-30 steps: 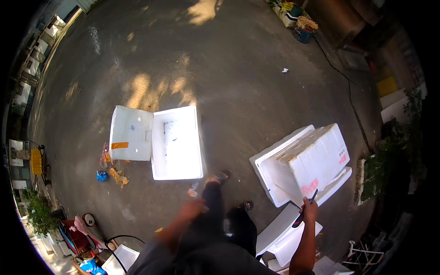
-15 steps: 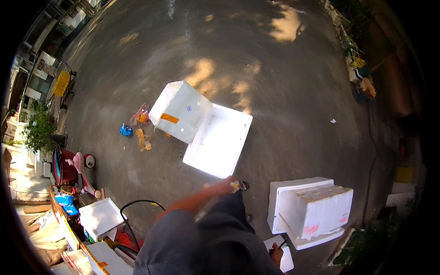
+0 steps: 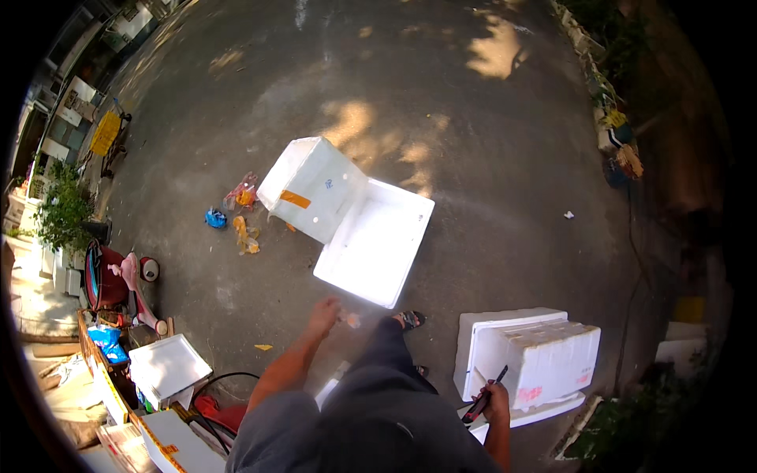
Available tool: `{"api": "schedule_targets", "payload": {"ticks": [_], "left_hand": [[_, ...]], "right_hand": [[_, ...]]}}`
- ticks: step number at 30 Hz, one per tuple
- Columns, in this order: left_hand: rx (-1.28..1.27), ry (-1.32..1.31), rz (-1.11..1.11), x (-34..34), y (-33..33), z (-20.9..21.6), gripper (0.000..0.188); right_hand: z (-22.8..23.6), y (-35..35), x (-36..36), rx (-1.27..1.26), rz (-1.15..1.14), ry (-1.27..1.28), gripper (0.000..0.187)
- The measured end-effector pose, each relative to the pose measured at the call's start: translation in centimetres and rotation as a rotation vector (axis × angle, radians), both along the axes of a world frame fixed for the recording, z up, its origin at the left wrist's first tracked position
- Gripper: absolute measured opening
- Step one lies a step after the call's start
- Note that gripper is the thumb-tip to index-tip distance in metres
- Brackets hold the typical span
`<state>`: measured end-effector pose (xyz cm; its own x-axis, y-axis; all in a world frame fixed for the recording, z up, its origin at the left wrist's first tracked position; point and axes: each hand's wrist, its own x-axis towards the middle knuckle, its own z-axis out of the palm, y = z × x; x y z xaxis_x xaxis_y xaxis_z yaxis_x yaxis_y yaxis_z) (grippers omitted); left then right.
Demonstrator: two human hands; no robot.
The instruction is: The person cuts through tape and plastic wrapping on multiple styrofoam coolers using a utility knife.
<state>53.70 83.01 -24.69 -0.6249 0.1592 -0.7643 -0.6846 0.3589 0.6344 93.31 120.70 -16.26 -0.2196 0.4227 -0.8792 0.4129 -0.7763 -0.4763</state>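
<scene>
My left hand (image 3: 322,315) reaches low over the ground, short of the near edge of an open white foam box (image 3: 371,252). Its fingers are blurred. A small pale orange scrap (image 3: 350,319) shows beside the fingertips; whether the hand touches it I cannot tell. My right hand (image 3: 496,403) is closed around a black and reddish box cutter (image 3: 476,408), its thin dark end pointing up and away. Just beyond that hand lies a white foam box (image 3: 552,366) on its side. Against the open box leans another foam box (image 3: 319,189) with an orange tape strip.
Crumpled blue (image 3: 215,218) and yellow plastic bags (image 3: 246,236) lie left of the boxes. At lower left are a white foam lid (image 3: 169,368), a dark hose (image 3: 236,374) and a cart's wooden rail (image 3: 118,398). My sandalled foot (image 3: 412,319) stands near the open box.
My left hand has drawn back leftward from the open box's near corner. My right hand has risen with the box cutter, toward the foam box on its side.
</scene>
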Motion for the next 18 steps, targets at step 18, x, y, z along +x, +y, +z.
{"api": "schedule_targets", "payload": {"ticks": [18], "left_hand": [[-0.227, -0.117, -0.927, -6.2, 23.5, -9.3, 0.051]], "right_hand": [[-3.1, -24.1, 8.5, 0.057, -0.548, 0.155, 0.027]]}}
